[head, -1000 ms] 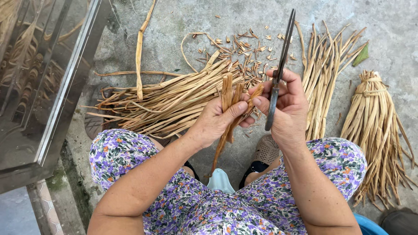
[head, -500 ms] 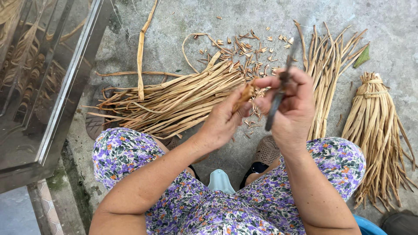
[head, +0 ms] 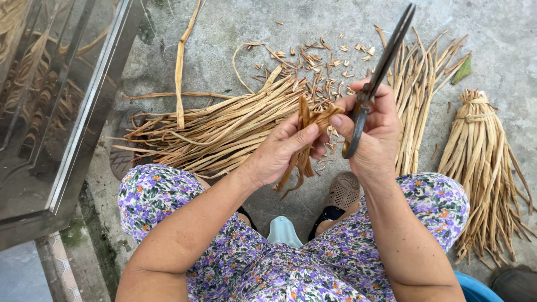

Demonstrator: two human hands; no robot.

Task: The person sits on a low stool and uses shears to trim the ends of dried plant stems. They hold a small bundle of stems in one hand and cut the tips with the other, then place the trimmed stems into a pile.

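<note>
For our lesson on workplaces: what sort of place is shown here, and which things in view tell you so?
Probably an outdoor yard used for handcraft: a bare concrete floor, a loose pile of dried plant strips with a tied bundle, and cut scraps scattered about.

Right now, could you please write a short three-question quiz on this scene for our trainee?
1. True or false: the right hand holds dark scissors with blades pointing up and away.
2. What does the left hand grip? A) a green leaf B) a few dried strips C) a knife
3. Fill in: the tied bundle lies on the person's ____ side.

Key: 1 true; 2 B; 3 right.
</note>
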